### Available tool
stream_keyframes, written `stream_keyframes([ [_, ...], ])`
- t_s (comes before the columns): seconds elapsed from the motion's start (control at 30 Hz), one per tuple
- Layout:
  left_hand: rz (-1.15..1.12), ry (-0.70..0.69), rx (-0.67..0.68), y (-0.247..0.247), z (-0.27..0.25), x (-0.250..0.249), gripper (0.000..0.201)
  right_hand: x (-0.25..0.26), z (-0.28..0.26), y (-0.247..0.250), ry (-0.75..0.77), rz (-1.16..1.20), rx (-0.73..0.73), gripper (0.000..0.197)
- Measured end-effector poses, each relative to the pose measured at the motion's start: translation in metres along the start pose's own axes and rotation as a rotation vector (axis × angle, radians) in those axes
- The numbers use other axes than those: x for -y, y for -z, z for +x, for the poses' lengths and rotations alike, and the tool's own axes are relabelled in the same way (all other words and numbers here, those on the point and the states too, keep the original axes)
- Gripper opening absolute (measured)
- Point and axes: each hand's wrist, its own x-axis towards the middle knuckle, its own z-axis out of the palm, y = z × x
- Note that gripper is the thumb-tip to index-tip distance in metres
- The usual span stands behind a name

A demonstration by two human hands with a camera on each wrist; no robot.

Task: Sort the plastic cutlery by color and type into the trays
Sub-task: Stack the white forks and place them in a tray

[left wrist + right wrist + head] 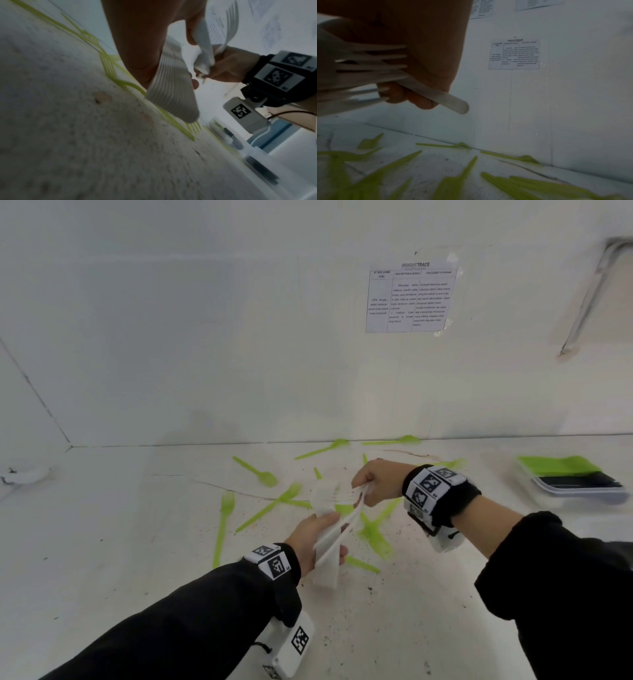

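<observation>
Left hand point(313, 537) and right hand point(375, 482) both gripping bundle of white forks point(334, 534) above table point(137, 542). Green cutlery point(255, 470) lying scattered beneath. Tray point(575, 486) sitting far right, holding green and black pieces.

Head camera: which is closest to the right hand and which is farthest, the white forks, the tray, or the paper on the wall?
1. White forks: gripped in the right hand itself, shared with the left hand.
2. Tray: on the table, off to the right.
3. Paper: up on the back wall.
</observation>
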Motion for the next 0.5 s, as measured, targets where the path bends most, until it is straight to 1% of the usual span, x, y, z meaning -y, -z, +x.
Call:
stream_keyframes([
  [0.07, 0.043, -0.072, -0.024, -0.007, -0.001, 0.006, 0.011, 0.002, 0.003, -0.005, 0.044, -0.037, -0.051, 0.025],
  [0.13, 0.042, -0.124, -0.084, -0.011, 0.000, 0.009, 0.010, 0.000, 0.006, -0.008, 0.137, -0.057, -0.150, 0.026],
  [0.2, 0.001, -0.148, -0.137, -0.014, 0.001, 0.010, 0.011, -0.004, 0.006, -0.012, 0.190, 0.009, -0.276, 0.026],
  [0.3, -0.057, -0.178, -0.182, -0.019, 0.003, 0.013, 0.006, -0.009, 0.003, -0.021, 0.174, 0.130, -0.419, 0.021],
  [0.37, -0.098, -0.199, -0.185, -0.024, 0.003, 0.016, 0.008, -0.011, 0.002, -0.028, 0.152, 0.130, -0.454, 0.018],
  [0.43, -0.110, -0.215, -0.189, -0.028, 0.004, 0.022, 0.011, -0.016, 0.001, -0.036, 0.104, 0.121, -0.472, 0.024],
  [0.5, -0.094, -0.233, -0.205, -0.031, 0.004, 0.029, 0.017, -0.023, -0.001, -0.041, 0.050, 0.145, -0.479, 0.037],
])
